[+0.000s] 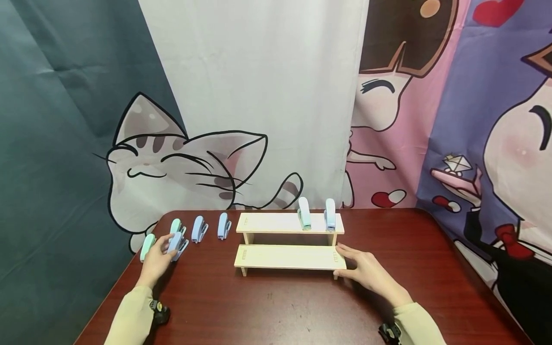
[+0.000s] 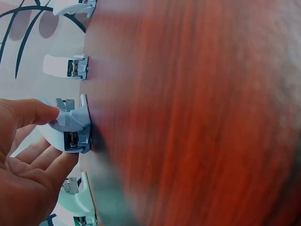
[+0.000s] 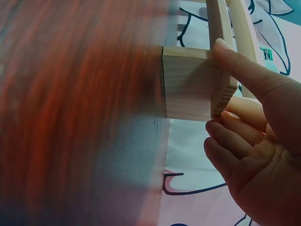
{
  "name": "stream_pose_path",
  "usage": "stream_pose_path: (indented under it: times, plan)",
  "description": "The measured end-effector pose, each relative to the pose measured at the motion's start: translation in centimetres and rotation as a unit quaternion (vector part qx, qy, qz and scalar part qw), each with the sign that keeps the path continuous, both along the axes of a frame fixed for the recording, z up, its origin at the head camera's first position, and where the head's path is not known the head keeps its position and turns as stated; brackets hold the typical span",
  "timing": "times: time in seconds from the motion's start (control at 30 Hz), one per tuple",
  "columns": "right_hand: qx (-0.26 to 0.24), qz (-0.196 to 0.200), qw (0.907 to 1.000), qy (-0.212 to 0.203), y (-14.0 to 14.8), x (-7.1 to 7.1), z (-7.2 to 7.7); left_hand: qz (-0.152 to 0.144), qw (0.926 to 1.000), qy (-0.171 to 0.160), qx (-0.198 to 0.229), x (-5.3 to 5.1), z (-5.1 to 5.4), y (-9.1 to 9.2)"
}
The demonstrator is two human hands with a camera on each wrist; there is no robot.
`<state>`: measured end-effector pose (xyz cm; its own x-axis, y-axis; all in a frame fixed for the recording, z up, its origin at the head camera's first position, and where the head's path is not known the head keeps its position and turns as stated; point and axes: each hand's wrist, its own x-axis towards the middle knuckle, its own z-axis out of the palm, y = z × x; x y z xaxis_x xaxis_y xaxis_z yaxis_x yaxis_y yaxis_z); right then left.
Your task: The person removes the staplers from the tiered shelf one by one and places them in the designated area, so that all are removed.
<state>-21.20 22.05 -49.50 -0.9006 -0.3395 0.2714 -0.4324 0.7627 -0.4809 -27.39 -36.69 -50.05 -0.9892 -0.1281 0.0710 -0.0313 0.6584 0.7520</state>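
Observation:
At the table's left side, the left hand [image 1: 157,261] pinches a blue stapler [image 1: 176,243] between thumb and fingers; the left wrist view shows the thumb of that hand [image 2: 33,155] on the blue stapler [image 2: 70,123]. Green staplers [image 1: 148,247] stand beside and behind it, and two more blue ones [image 1: 199,229] are to the right. The right hand [image 1: 372,277] holds the right end of the lower wooden shelf [image 1: 289,257], its thumb and fingers around the board's end [image 3: 223,94]. On the upper shelf [image 1: 269,223] stand a green stapler [image 1: 304,213] and a light blue stapler [image 1: 330,214].
The dark red table [image 1: 258,311] reaches back to a curtain [image 1: 267,86] printed with a cat and cartoon figures. The two-tier wooden shelf is near the table's back edge, right of the loose staplers.

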Motion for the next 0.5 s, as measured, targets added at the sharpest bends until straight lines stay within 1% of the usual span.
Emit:
stream_pose_path:
  times: [0.37, 0.5]
  plan:
    - [-0.002, -0.001, 1.0000, 0.002, 0.13, 0.03, 0.06, -0.002, 0.9999, 0.012, -0.009, 0.08, 0.27, 0.49]
    - [-0.004, 0.001, 1.0000, -0.003, 0.07, 0.01, 0.11, 0.001, 0.9999, 0.007, -0.011, 0.15, 0.26, 0.43]
